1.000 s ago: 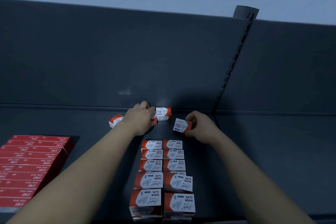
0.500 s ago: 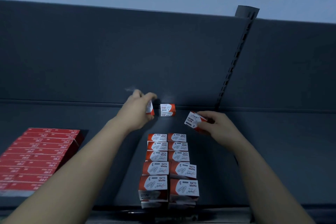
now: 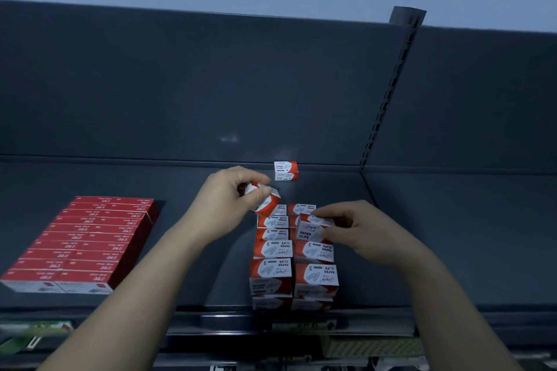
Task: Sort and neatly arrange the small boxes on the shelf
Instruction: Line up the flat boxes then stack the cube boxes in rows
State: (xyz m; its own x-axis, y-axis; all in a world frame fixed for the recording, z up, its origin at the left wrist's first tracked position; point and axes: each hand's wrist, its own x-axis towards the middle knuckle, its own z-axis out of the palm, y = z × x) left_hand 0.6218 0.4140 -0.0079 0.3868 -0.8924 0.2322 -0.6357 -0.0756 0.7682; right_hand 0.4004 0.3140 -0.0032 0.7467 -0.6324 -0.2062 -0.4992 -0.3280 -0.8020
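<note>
Two neat columns of small red-and-white paper clip boxes [image 3: 272,250] run from the shelf's front edge toward the back. My left hand [image 3: 229,199] grips one such box [image 3: 266,203], tilted, just above the far end of the left column. My right hand [image 3: 355,232] holds another paper clip box [image 3: 312,230] over the right column, its label facing me. A single loose box [image 3: 285,171] stands against the back panel, beyond both hands.
A block of flat red boxes [image 3: 90,238] lies in rows on the dark shelf [image 3: 180,280] at the left. A slotted upright [image 3: 388,93] divides the back panel on the right. Below the front edge, a lower shelf shows green packaging [image 3: 33,331].
Both hands have drawn back from the rear of the shelf toward the columns, each carrying a box. The camera tilted down, showing more of the front edge.
</note>
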